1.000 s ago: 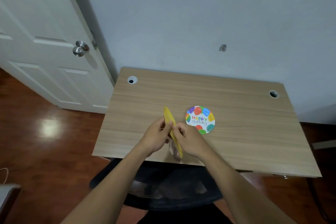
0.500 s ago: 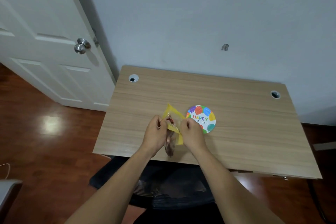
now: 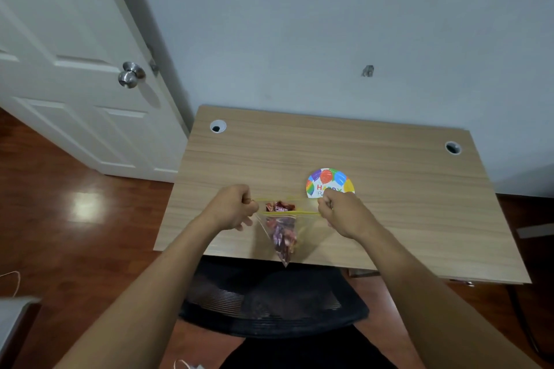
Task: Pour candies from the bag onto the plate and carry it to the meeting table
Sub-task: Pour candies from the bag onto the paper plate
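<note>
A clear zip bag (image 3: 281, 234) with a yellow seal hangs over the desk's front edge, its mouth pulled wide apart. Red and purple wrapped candies (image 3: 280, 206) show inside it. My left hand (image 3: 232, 207) pinches the left end of the seal and my right hand (image 3: 344, 213) pinches the right end. A small round paper plate (image 3: 328, 181) printed with balloons and "Happy Birthday" lies flat on the desk just behind my right hand, which hides its near edge.
The wooden desk (image 3: 389, 219) stands against a blue-grey wall, with a cable hole at each back corner. A black mesh chair (image 3: 269, 302) sits under its front edge. A white door (image 3: 75, 69) stands at the left over a wooden floor.
My hands have moved apart sideways, pulling the bag's seal open. The bag went from a narrow folded strip to a wide mouth with the candies in sight.
</note>
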